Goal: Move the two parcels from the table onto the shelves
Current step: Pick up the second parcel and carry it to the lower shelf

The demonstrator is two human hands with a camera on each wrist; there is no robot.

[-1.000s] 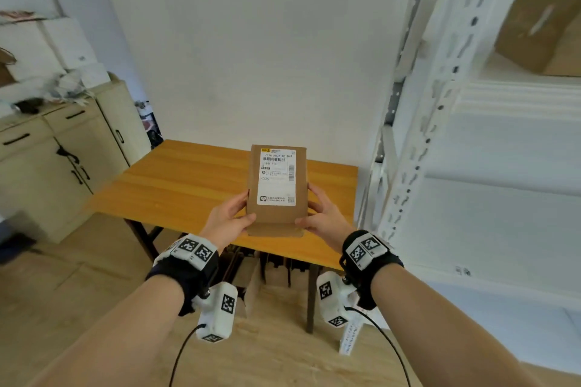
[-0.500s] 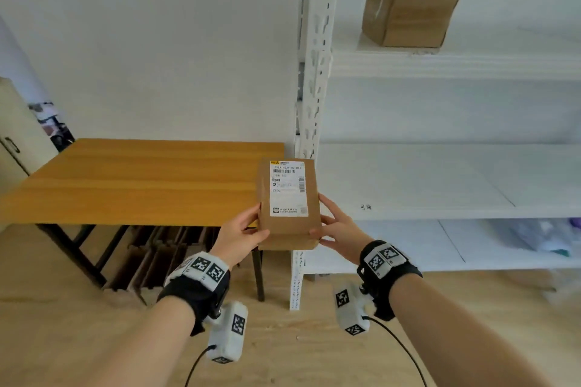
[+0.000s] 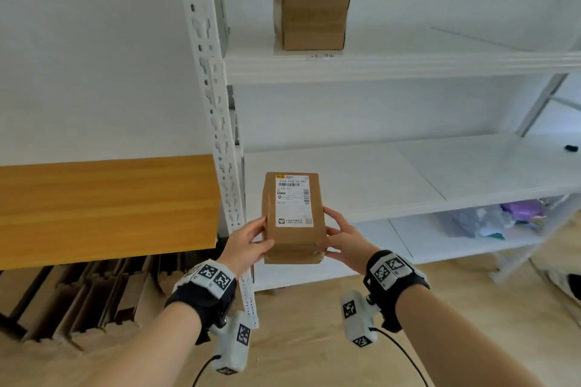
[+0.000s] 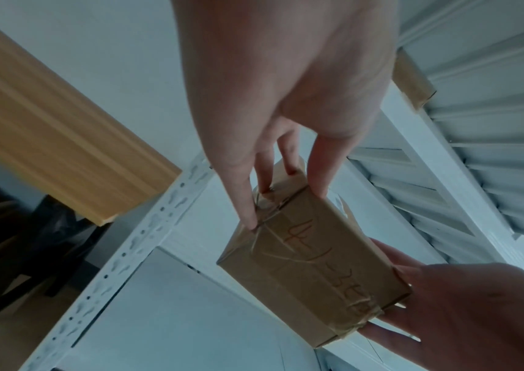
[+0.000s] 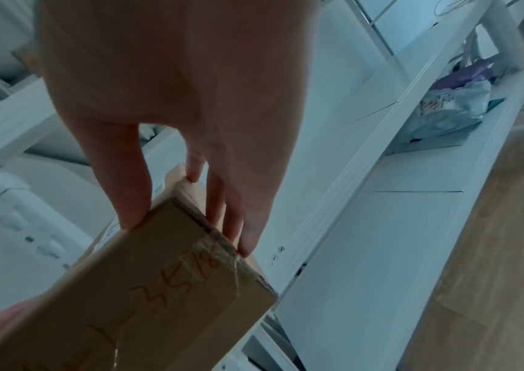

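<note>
Both hands, left hand (image 3: 248, 240) and right hand (image 3: 344, 240), clamp a labelled parcel (image 3: 294, 217) before white shelves (image 3: 393, 67), beside a wooden table (image 3: 107, 210).

Two bare arms, no sleeves. Black strap around each wrist. On top of each strap, a white block (image 3: 214, 275) with black-and-white square codes; the other block (image 3: 389, 269) at 3 o'clock from it. Under each wrist, a white camera box (image 3: 233, 342) with more square codes and a thin black cable (image 3: 405, 355) hanging down.

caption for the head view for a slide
Both hands, left and right, hold a labelled parcel before white shelves.
</note>
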